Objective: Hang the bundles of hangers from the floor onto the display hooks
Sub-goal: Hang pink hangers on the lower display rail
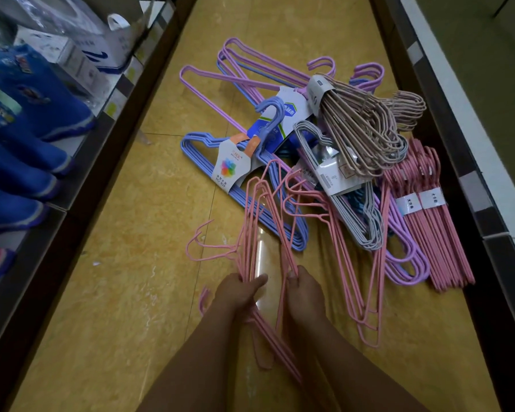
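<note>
Pink hangers [257,221] gripped by both hands' fingers [252,285], seemingly.

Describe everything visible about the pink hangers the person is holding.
The pink hangers are thin coated-wire ones, loosely gathered and splayed rather than banded. The left hand and right hand each grip part of them above the yellow floor. Their hooks point left; the far ends overlap the blue hangers.

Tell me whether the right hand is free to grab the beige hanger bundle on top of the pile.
Probably not as things stand: the right hand grips pink hangers together with the left hand. The beige bundle itself lies uncovered on top.
</note>
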The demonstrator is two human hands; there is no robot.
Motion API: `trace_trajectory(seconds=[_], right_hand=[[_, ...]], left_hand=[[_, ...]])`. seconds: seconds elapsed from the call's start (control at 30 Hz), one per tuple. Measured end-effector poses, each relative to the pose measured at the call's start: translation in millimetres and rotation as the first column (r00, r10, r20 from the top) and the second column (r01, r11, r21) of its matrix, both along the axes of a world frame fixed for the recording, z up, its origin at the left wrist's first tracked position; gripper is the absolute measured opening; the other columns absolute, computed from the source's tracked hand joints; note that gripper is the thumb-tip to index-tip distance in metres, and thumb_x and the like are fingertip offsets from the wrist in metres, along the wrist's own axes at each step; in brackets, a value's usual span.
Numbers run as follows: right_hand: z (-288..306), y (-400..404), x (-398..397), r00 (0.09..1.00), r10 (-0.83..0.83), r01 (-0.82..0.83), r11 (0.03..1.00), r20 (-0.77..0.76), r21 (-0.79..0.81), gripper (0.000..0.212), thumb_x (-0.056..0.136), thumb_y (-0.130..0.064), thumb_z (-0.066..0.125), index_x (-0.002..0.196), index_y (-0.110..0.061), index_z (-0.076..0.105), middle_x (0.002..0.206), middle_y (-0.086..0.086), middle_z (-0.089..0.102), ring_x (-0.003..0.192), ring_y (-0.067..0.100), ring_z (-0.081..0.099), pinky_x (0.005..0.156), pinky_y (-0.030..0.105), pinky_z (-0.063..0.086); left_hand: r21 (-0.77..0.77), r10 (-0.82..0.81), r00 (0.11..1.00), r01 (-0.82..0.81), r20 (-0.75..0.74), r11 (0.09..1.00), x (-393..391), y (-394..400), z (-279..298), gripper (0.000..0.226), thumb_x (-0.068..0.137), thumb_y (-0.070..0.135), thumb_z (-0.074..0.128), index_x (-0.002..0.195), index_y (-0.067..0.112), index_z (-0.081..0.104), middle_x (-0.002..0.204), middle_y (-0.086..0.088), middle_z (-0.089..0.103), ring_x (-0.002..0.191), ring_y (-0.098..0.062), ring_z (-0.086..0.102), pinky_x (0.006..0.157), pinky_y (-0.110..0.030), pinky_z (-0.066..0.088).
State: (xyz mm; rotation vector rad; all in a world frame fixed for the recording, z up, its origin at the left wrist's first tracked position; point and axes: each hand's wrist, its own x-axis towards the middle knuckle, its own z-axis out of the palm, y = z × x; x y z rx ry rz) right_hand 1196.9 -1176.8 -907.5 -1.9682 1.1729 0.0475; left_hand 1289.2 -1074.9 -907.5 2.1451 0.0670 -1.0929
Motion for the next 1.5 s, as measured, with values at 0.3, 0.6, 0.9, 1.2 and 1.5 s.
trace_trajectory(seconds=[0.3, 0.6, 0.9, 1.2, 1.5], right_hand=[[3, 9, 17, 0.979, -0.175, 0.195, 0.956, -0.109, 0.221, 0.046, 0.098, -0.015, 0.046, 0.14, -0.006, 0.028, 0.125, 0.017, 0.059, 0.112, 0.034, 0.057, 0.081, 0.03, 0.041], [7, 24, 34, 0.994, -0.068, 0.097, 0.922, -0.089, 0.374, 0.011, 0.094, -0.01, 0.043, 0.093, -0.015, 0.052, 0.084, 0.01, 0.058, 0.074, 0.032, 0.061, 0.072, 0.043, 0.053], [20, 59, 34, 0.982, 0.132, -0.066, 0.913, -0.138, 0.402, 0.021, 0.097, -0.015, 0.042, 0.112, -0.005, 0.054, 0.113, 0.015, 0.06, 0.112, 0.033, 0.059, 0.091, 0.035, 0.05], [82, 38, 43, 0.983, 0.181, -0.18, 0.983, -0.013, 0.03, 0.017, 0.102, -0.029, 0.037, 0.094, -0.018, 0.048, 0.098, 0.004, 0.063, 0.091, 0.023, 0.059, 0.068, 0.029, 0.037], [243, -6, 25, 0.965, -0.212, 0.203, 0.977, 0.156, 0.072, 0.022, 0.102, -0.021, 0.04, 0.108, -0.009, 0.057, 0.09, 0.012, 0.059, 0.081, 0.028, 0.055, 0.066, 0.03, 0.037]], left_hand=[[0.141, -0.067, 0.997, 0.061, 0.039, 0.988, -1, 13, -16, 0.029, 0.088, 0.031, 0.056, 0.076, 0.007, 0.066, 0.083, -0.018, 0.067, 0.085, -0.036, 0.067, 0.076, -0.038, 0.055], [0.226, -0.013, 0.837, -0.133, 0.547, 0.965, -19, 10, 9, 0.041, 0.084, 0.021, 0.062, 0.121, 0.007, 0.051, 0.116, -0.013, 0.057, 0.111, -0.033, 0.053, 0.09, -0.04, 0.041], [0.232, 0.216, 0.868, -0.346, 0.447, 0.909, -40, 24, 24, 0.02, 0.081, 0.024, 0.062, 0.094, 0.011, 0.054, 0.099, -0.013, 0.061, 0.099, -0.033, 0.058, 0.08, -0.038, 0.046], [0.045, 0.156, 0.774, -0.232, 0.614, 0.972, -25, 8, 58, 0.01, 0.086, 0.021, 0.056, 0.092, 0.015, 0.052, 0.101, -0.007, 0.054, 0.101, -0.03, 0.055, 0.081, -0.038, 0.046], [0.109, 0.492, 0.867, -0.498, 0.078, 0.86, -56, 12, 214, 0.059, 0.088, 0.052, 0.056, 0.112, -0.002, 0.055, 0.119, -0.02, 0.057, 0.11, -0.035, 0.055, 0.09, -0.035, 0.043]])
